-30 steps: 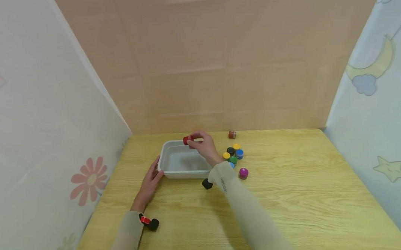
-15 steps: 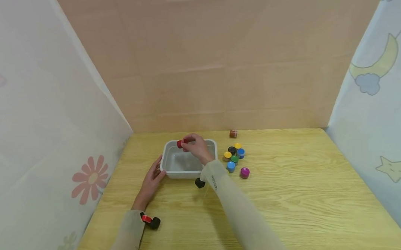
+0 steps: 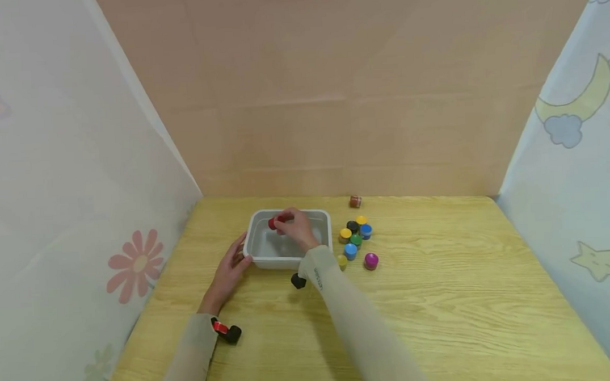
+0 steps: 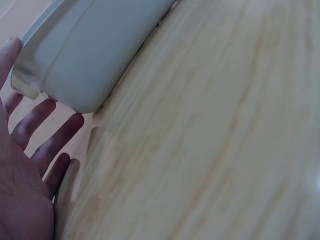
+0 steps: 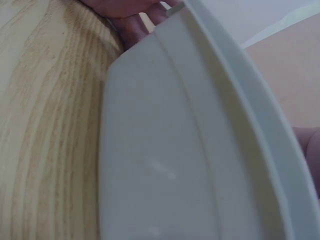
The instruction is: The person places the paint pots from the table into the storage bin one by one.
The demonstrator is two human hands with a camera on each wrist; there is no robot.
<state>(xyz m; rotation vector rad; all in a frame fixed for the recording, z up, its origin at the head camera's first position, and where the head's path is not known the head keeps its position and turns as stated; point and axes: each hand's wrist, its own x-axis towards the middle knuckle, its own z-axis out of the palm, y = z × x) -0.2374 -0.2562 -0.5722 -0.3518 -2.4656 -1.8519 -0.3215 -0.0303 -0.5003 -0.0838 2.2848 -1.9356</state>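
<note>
A small red paint jar (image 3: 272,224) is pinched between the thumb and fingers of my right hand (image 3: 296,229), low over the inside of the white plastic tub (image 3: 288,263). My left hand (image 3: 229,274) rests against the tub's left end. In the left wrist view, its extended fingers (image 4: 62,137) touch the outer wall of the tub (image 4: 95,55), with the thumb up by the rim. The right wrist view is mostly filled by the tub's front wall (image 5: 150,140); only a bit of my right hand (image 5: 309,155) shows past the rim, and the jar is hidden there.
Right of the tub several small paint jars stand grouped, among them a black one (image 3: 352,227), a green one (image 3: 356,240) and a light blue one (image 3: 351,251). A magenta jar (image 3: 371,261) stands apart. A brown jar (image 3: 355,201) lies near the back wall (image 3: 303,145).
My right hand has moved left and down with the red jar, from the tub's far rim to inside its opening. The left hand keeps its place on the tub.
</note>
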